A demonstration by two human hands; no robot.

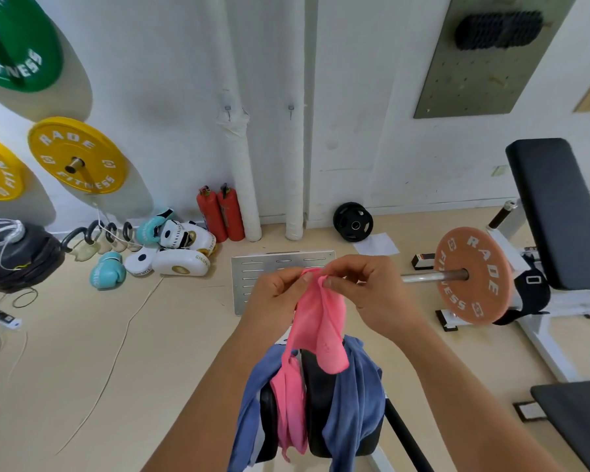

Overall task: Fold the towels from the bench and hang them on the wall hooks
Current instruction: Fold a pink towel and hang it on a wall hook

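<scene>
While a blue towel (355, 396) lies draped over the black bench pad (315, 420), the left hand (276, 294) and right hand (372, 291) (close together, fingers pinched shut) hold up the top edge of a pink towel (317, 321), its length hanging to the pad.

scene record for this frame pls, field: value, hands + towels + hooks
left hand: pinching top edge of pink towel
right hand: pinching the same edge, close beside the left
pink towel: lifted, hanging down between the hands, lower end on the bench pad
blue towel: draped over black bench pad, unfolded
wall hooks: two visible on the white wall, both bare
folded towels: none visible
task state: no towel hung yet
</scene>
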